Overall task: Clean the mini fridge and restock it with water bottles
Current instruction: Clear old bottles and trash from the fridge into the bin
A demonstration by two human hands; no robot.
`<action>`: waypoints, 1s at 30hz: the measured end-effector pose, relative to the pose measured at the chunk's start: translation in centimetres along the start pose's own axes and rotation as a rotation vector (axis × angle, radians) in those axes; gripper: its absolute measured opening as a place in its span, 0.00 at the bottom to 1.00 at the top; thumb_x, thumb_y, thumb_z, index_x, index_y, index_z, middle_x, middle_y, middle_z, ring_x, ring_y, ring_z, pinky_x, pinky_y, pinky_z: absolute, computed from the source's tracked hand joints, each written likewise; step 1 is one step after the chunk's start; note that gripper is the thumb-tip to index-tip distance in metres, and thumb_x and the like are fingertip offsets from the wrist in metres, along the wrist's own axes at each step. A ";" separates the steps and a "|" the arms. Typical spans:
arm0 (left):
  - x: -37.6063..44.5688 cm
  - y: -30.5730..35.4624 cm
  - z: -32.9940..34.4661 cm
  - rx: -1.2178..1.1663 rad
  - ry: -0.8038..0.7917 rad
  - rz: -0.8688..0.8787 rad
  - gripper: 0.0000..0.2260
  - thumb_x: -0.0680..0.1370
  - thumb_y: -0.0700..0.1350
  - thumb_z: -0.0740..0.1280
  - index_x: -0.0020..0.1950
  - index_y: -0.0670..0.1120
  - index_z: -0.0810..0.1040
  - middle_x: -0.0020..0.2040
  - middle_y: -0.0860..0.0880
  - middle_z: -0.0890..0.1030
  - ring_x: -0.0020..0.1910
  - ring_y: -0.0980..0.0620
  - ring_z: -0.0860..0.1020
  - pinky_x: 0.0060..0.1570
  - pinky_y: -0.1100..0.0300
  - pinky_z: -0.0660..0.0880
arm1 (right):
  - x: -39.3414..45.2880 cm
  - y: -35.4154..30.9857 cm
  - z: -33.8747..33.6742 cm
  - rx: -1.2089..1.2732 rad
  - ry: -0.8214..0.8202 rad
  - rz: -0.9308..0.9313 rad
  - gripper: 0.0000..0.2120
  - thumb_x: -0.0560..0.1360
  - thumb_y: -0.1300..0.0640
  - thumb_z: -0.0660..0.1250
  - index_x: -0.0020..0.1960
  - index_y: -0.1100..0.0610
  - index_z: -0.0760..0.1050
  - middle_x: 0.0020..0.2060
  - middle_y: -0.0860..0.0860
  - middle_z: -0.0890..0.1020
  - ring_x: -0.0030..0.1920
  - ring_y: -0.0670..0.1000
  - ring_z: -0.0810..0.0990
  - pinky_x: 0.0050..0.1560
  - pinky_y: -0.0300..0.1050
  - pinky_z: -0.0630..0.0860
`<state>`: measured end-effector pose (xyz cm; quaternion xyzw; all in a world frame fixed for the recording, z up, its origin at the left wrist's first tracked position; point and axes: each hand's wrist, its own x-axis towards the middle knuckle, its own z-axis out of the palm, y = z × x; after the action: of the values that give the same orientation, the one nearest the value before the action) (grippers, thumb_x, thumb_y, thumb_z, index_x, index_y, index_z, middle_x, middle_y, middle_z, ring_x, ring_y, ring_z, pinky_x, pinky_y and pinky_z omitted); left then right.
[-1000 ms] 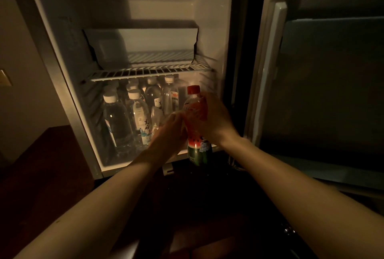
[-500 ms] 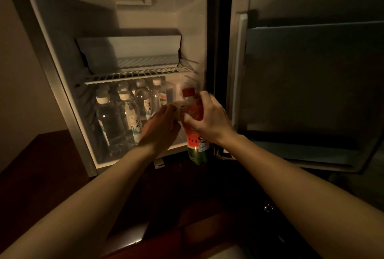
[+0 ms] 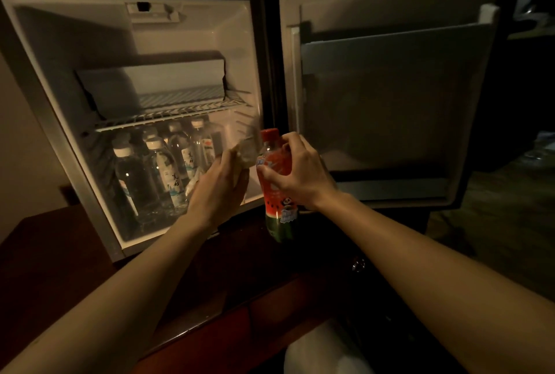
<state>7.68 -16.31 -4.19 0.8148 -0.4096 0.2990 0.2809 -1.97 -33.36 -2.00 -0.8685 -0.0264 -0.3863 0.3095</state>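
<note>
Right now the person is holding a red watermelon-label drink bottle (image 3: 277, 181) upright in front of the open mini fridge (image 3: 186, 28), just before its lower right corner. Their right hand (image 3: 300, 172) is curling round the bottle's upper body, fingers wrapped below the red cap. The left hand (image 3: 220, 190) is gripping a pale, crumpled cloth or wipe (image 3: 244, 153) and pressing it against the bottle's side. This is looking like the cleaning step: the bottle is probably being wiped before it goes in.

Inside, the water bottles (image 3: 162, 169) are standing upright in a cluster on the fridge floor, filling its left and middle under the wire shelf (image 3: 168, 117). Free room is showing at the right. The next move, as I judge it, calls for finishing the wipe and then setting the drink down in that free space without knocking its neighbours.

Much is hard to read in this dim light. The cloth is blurring, so what it is made of cannot be told. The left hand is covering part of the bottle row, and the door (image 3: 390, 103) shelves are lying in shadow. The dark desk (image 3: 60, 253) is running out of view below.
</note>
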 end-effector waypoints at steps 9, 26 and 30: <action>-1.2 3.0 -0.1 0.006 -0.001 0.105 0.15 0.79 0.49 0.64 0.60 0.42 0.67 0.51 0.40 0.78 0.35 0.39 0.79 0.29 0.45 0.77 | -2.2 0.9 -3.3 -0.076 0.048 0.045 0.28 0.69 0.41 0.73 0.58 0.55 0.64 0.52 0.51 0.74 0.48 0.51 0.77 0.44 0.47 0.76; 0.7 19.1 4.6 -0.150 -0.051 0.411 0.18 0.77 0.50 0.69 0.61 0.46 0.67 0.52 0.42 0.79 0.34 0.44 0.78 0.31 0.50 0.77 | -12.4 3.5 -18.0 -0.274 0.255 0.196 0.28 0.71 0.41 0.72 0.62 0.56 0.67 0.54 0.52 0.73 0.50 0.50 0.75 0.45 0.42 0.71; 1.6 23.7 6.7 -0.255 -0.083 0.486 0.18 0.77 0.53 0.66 0.61 0.47 0.67 0.53 0.43 0.78 0.35 0.47 0.76 0.29 0.57 0.70 | -15.6 4.2 -22.8 -0.346 0.316 0.279 0.29 0.71 0.41 0.73 0.62 0.56 0.67 0.55 0.53 0.73 0.50 0.50 0.75 0.46 0.43 0.72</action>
<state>-9.67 -33.83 -2.43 0.6624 -0.6384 0.2700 0.2842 -26.64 -46.47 -3.24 -0.8326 0.2087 -0.4696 0.2069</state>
